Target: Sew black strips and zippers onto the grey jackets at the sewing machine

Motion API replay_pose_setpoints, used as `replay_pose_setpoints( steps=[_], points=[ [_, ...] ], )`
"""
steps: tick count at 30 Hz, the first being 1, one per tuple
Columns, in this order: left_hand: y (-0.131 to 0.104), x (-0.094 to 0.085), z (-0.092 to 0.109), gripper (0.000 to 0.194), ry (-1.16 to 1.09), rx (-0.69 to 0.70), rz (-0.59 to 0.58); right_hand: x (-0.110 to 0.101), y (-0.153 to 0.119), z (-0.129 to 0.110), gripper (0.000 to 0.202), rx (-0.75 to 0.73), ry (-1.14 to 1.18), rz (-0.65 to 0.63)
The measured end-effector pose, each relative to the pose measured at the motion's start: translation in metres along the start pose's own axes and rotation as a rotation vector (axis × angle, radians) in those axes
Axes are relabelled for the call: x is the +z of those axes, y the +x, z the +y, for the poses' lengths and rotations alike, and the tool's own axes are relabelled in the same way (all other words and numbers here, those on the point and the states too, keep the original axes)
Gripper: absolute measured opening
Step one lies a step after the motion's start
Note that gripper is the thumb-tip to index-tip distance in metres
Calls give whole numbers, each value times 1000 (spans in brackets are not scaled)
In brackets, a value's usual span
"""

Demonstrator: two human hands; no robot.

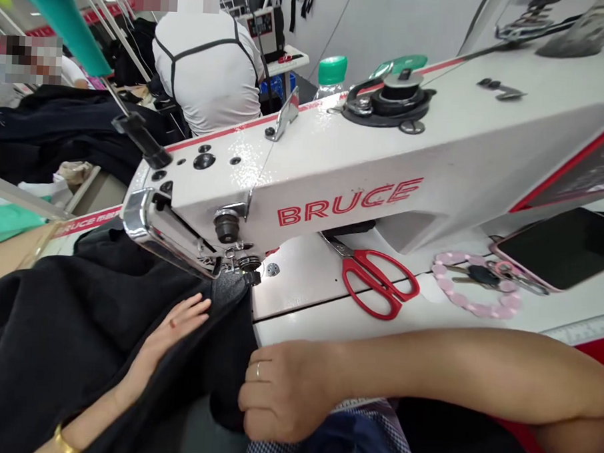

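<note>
Black fabric (129, 292) spreads over the left of the machine bed, and part of it runs under the needle area of the white sewing machine (344, 168). My left hand (180, 321) lies flat on this cloth with its fingers stretched toward the presser foot, a fold of cloth along its near side. Nearer to me, my right hand (285, 389) is closed on the fabric's right edge, knuckles up, a ring on one finger. The fingertips of that hand are hidden. The presser foot and needle are partly hidden by the machine head.
Red-handled scissors (380, 280) lie on the bed under the machine arm. To their right are a pink beaded ring with keys (474, 284) and a phone (566, 248). A green-capped bottle (332, 71) stands behind the machine. A person in white (206, 62) sits beyond.
</note>
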State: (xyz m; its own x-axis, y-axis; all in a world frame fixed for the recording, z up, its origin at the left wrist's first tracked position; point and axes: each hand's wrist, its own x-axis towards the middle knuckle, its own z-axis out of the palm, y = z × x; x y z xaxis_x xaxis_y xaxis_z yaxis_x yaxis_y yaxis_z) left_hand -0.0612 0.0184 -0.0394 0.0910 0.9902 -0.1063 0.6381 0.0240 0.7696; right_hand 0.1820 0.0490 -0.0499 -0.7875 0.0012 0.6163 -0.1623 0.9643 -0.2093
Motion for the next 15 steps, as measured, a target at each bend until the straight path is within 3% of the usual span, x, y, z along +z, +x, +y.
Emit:
replay_pose_setpoints(
  steps=[2,4,6,10,13,15],
  points=[
    [13,-7,-6,36,196,285,-188,0,-6,4,23,-55,-36,40],
    [23,-9,-4,45,431,618,-352,0,-10,6,22,-5,-125,19],
    [30,-7,6,54,588,787,-400,0,-11,5,20,89,-215,-17],
    [41,0,36,56,707,797,-473,1,-12,-5,18,158,-291,-55],
    [39,8,53,48,618,733,-540,4,-14,-10,17,167,-264,-47],
    [31,16,56,47,494,643,-478,7,-16,-10,17,208,-229,-93]
  ],
)
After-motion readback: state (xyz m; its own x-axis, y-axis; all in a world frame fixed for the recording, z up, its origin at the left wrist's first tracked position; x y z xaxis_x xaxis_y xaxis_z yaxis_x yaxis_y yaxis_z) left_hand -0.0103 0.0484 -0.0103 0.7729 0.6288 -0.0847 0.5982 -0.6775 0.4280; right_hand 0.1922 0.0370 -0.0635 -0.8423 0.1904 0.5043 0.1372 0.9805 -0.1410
